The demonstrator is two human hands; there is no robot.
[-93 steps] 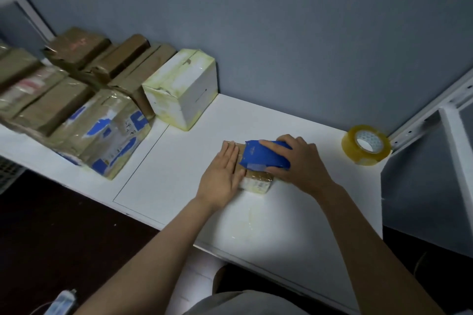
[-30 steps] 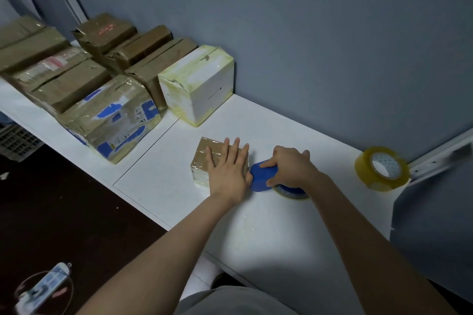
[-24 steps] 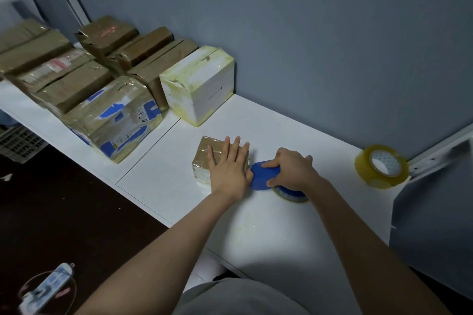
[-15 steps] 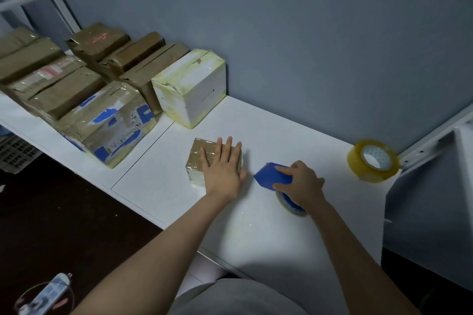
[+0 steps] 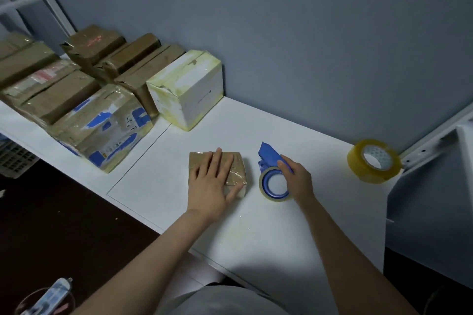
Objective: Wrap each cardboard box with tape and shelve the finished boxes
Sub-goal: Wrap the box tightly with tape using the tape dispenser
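A small brown cardboard box wrapped in clear tape lies on the white table. My left hand lies flat on top of it with the fingers straight and the thumb against its near right side. Just right of the box, a blue tape dispenser with a roll of clear tape lies flat on the table. My right hand holds it by its right side, index finger along the blue handle.
A spare roll of yellowish tape stands at the table's far right by a white shelf frame. A white taped box, a brown box with blue marks and several brown boxes line the left.
My right hand pulled the dispenser off the small box to the right and laid it flat on the table. My left hand stayed pressed on the box.
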